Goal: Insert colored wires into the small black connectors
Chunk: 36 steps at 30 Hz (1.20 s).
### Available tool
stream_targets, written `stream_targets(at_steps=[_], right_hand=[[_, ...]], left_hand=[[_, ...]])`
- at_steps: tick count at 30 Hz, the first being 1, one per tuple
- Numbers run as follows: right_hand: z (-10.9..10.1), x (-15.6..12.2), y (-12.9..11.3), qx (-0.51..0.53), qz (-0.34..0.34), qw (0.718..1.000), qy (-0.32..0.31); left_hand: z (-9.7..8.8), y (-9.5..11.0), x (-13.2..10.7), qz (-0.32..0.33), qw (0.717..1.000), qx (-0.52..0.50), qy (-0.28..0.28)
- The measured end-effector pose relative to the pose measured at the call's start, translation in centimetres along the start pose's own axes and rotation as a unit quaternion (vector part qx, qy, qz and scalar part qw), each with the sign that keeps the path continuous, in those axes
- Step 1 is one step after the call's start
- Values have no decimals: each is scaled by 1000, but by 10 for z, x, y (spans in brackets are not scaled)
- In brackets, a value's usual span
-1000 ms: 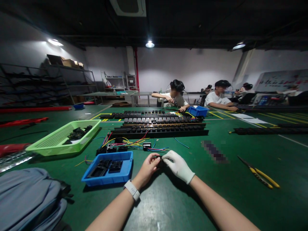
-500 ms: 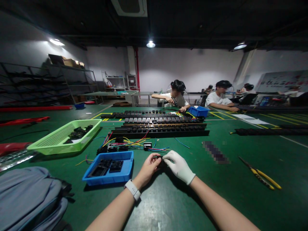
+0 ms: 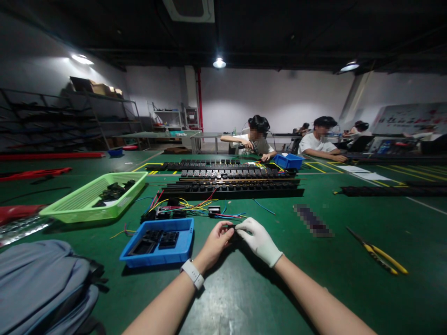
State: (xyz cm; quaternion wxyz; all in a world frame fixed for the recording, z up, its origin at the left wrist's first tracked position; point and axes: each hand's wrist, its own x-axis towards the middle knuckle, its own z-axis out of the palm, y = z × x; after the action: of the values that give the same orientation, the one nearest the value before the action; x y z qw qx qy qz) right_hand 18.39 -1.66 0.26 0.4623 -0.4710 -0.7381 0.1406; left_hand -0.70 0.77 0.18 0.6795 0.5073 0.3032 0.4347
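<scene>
My bare left hand (image 3: 217, 240), with a pale watch on its wrist, and my gloved right hand (image 3: 257, 240) meet over the near part of the table. Between their fingertips they pinch a small black part (image 3: 234, 229), mostly covered by the fingers, so its kind is unclear. To the left stands a blue tray (image 3: 157, 260) holding several black plastic pieces (image 3: 168, 239). Just beyond my hands, loose coloured wires (image 3: 195, 207) and a small black-and-white module (image 3: 214, 211) lie on the green surface.
Long black strips of modules (image 3: 230, 186) run across the middle. A green basket (image 3: 94, 211) and a grey backpack (image 3: 45, 288) are at left. Yellow-handled pliers (image 3: 379, 253) lie at right, near a pixelated dark object (image 3: 312, 221). Co-workers (image 3: 256, 139) sit across the table, by a blue bin (image 3: 288, 162).
Both hands stay almost still around the small black part. Across the table, the co-worker's raised hand and the tool in it have shifted slightly.
</scene>
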Motion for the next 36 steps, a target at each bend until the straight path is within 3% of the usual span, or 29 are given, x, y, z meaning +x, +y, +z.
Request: stream_targets(at_steps=[4, 16, 36], right_hand=[[2, 1, 1, 11, 13, 1000, 19], [-5, 0, -6, -43, -15, 999, -10], [-2, 1, -4, 12, 4, 1000, -6]], left_hand=[[0, 1, 0, 4, 1000, 7, 6], [-1, 2, 1, -4, 1000, 6, 12], [-3, 2, 3, 13, 999, 23, 37]])
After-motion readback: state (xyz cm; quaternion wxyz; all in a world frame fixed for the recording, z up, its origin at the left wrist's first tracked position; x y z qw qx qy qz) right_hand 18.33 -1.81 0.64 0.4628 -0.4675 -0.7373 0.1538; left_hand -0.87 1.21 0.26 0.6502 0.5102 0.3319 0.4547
